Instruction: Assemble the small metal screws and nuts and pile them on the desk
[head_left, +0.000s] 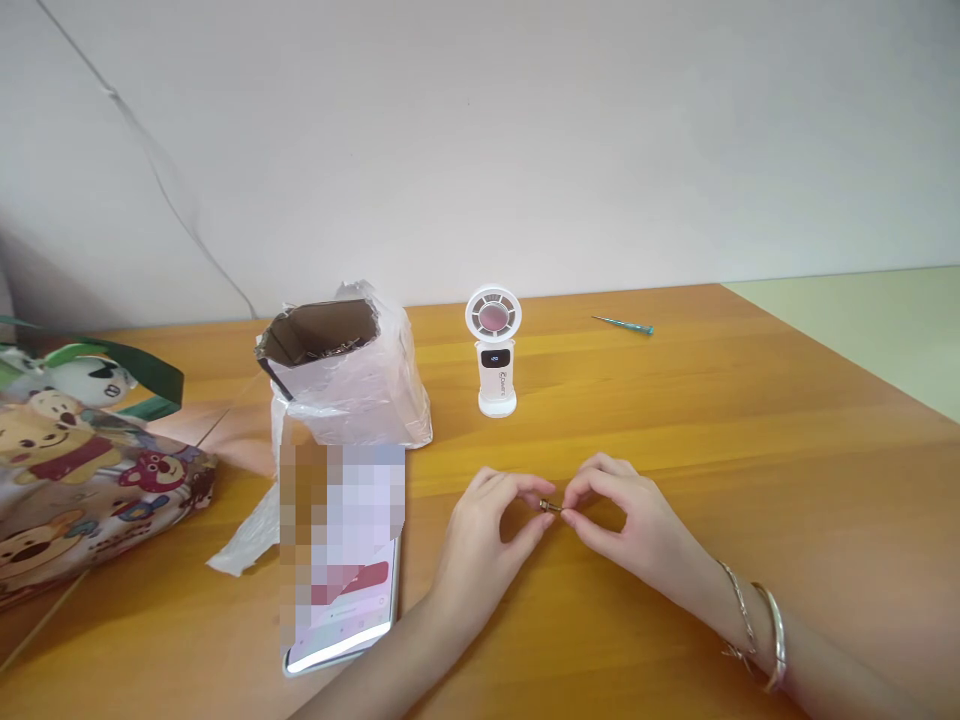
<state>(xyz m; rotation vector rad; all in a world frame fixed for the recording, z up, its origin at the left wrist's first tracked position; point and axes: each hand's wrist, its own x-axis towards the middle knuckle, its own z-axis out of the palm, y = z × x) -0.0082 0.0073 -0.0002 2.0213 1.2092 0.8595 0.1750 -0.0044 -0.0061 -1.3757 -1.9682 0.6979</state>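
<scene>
A small brass-coloured metal piece [550,507] is held between both hands above the wooden table [600,620]. My left hand [491,530] pinches its left end between thumb and fingers. My right hand [626,510], with bracelets on the wrist, pinches the thin right end between thumb and index finger. The piece is too small for its exact shape to be made out. Behind the hands a white handheld fan [496,375] stands upright.
An open box wrapped in white plastic [360,385] stands left of the fan. Nearer lies a lit phone [375,600], partly pixelated. A cartoon-print bag [82,480] sits at the far left. A teal screwdriver [630,326] lies at the back right, near the wall.
</scene>
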